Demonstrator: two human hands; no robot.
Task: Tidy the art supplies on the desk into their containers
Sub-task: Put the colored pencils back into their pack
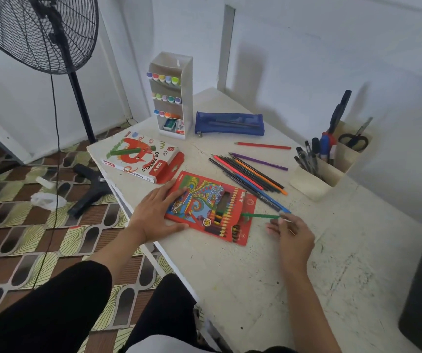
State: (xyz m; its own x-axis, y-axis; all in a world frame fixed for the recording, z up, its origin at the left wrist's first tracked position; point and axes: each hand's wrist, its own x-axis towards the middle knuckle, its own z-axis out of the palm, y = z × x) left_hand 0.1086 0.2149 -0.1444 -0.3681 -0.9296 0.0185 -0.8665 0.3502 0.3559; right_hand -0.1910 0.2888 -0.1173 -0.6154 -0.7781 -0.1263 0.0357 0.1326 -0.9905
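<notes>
The left hand (pixel 153 215) lay flat, fingers straight, pressing the near-left end of the red pencil box (pixel 204 205) against the counter (pixel 281 289). The right hand (pixel 294 235) pinched the back end of a green pencil (pixel 260 215) between thumb and fingertips, its front end at the box's open flap end. To do this step well, the pencil probably needed to stay low and in line with the pencils already inside, while the left hand stopped the box from sliding. The loose pencils (pixel 250 174) lay in a bunch just beyond the box, waiting for the same treatment.
</notes>
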